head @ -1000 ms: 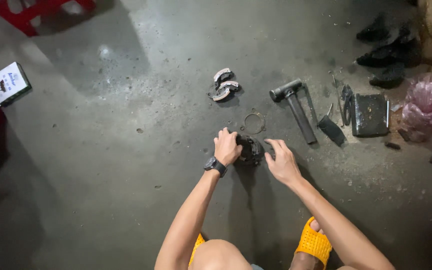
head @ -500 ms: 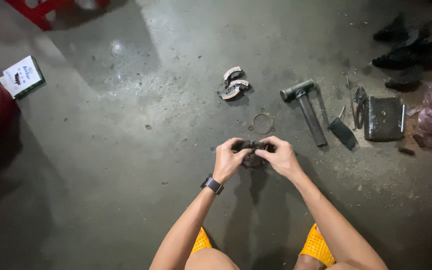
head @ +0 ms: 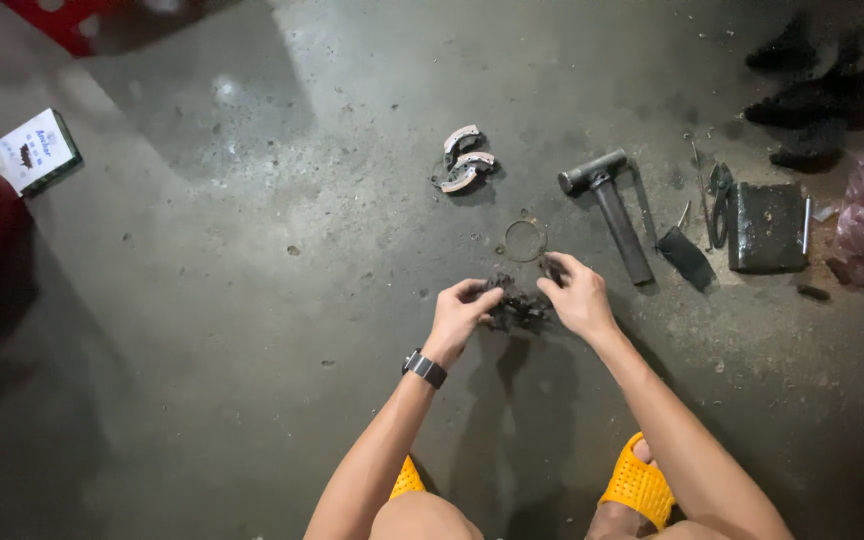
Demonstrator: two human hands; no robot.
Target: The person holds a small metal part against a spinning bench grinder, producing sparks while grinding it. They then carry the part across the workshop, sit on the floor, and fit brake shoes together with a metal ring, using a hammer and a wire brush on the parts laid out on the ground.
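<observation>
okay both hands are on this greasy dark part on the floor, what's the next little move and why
Probably lift the dark part slightly and turn it between both hands to find a firmer hold. The left hand and right hand pinch it only at its opposite edges, low over the concrete floor. The metal ring and hammer lie just beyond, untouched.

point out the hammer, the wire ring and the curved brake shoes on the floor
dark metal hammer (head: 614,208), head view, on its handle
thin wire ring (head: 509,232), head view, on its left rim
pair of curved metal brake shoes (head: 463,171), head view, on the nearer shoe
</observation>
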